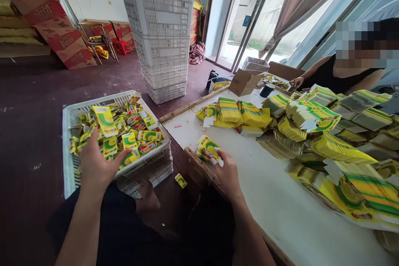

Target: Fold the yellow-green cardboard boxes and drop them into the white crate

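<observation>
My left hand (98, 164) is over a white plastic basket (170, 145) heaped with small yellow packets and cartons. Its thumb and fingers are spread apart. Just beyond the fingertips is a yellow and green carton (105, 121), tilted above the pile; whether a finger touches it I cannot tell. At the near edge of the white table, my right hand (228, 171) has its thumb and fingertips closed on the end of a small yellow carton (207, 148) with white flaps. Part of that carton is covered by the fingers.
Piled flat yellow cartons (318, 112) spread across the table's right side, with several bundles (229, 110) farther back. A person (346, 68) sits across the table near an open cardboard box (245, 83). Stacked crates (165, 37) stand behind the basket. One carton (181, 181) lies on the floor.
</observation>
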`<move>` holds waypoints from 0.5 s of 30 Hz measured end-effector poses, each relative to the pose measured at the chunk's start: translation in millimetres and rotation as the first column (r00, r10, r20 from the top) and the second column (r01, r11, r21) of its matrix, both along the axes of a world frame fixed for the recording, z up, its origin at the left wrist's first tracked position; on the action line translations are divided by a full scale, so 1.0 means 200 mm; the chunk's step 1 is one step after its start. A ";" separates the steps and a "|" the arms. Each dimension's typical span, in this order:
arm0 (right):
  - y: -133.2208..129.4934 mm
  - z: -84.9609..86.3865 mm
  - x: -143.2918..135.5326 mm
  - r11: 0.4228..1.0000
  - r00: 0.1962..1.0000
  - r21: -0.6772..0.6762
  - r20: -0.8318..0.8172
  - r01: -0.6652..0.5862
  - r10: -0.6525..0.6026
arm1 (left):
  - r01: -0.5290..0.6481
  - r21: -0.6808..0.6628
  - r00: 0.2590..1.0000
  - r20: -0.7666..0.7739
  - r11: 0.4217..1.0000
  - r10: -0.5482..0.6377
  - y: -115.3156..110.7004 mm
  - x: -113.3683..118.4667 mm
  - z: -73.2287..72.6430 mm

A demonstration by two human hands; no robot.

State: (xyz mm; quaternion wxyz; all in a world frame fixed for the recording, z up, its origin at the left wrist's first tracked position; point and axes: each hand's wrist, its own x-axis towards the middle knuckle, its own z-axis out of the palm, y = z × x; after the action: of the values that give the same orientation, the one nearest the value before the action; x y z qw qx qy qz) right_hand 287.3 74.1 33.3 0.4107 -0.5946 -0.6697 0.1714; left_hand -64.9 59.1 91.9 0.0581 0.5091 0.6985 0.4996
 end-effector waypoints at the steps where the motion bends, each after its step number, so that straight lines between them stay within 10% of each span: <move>1: 0.03 -0.02 0.02 0.998 0.997 0.009 0.056 0.061 -0.062 | 0.006 -0.030 1.000 0.009 1.000 -0.006 -0.01 0.03 -0.04; 8: 0.12 -0.14 0.04 0.983 0.960 -0.019 0.218 0.182 -0.174 | 0.542 -0.303 0.838 0.257 0.784 -0.481 -0.29 0.40 -0.47; 15: 0.07 -0.15 0.04 0.987 0.961 -0.001 0.231 0.159 -0.154 | 0.583 -0.421 0.808 0.390 0.694 -0.442 -0.36 0.45 -0.48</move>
State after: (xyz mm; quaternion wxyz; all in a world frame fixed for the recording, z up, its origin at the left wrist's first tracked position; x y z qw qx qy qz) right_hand 296.2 88.3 3.6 0.3366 -0.6656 -0.6619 0.0748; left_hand 24.5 -13.1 -4.6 0.4224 0.5797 0.6212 0.3157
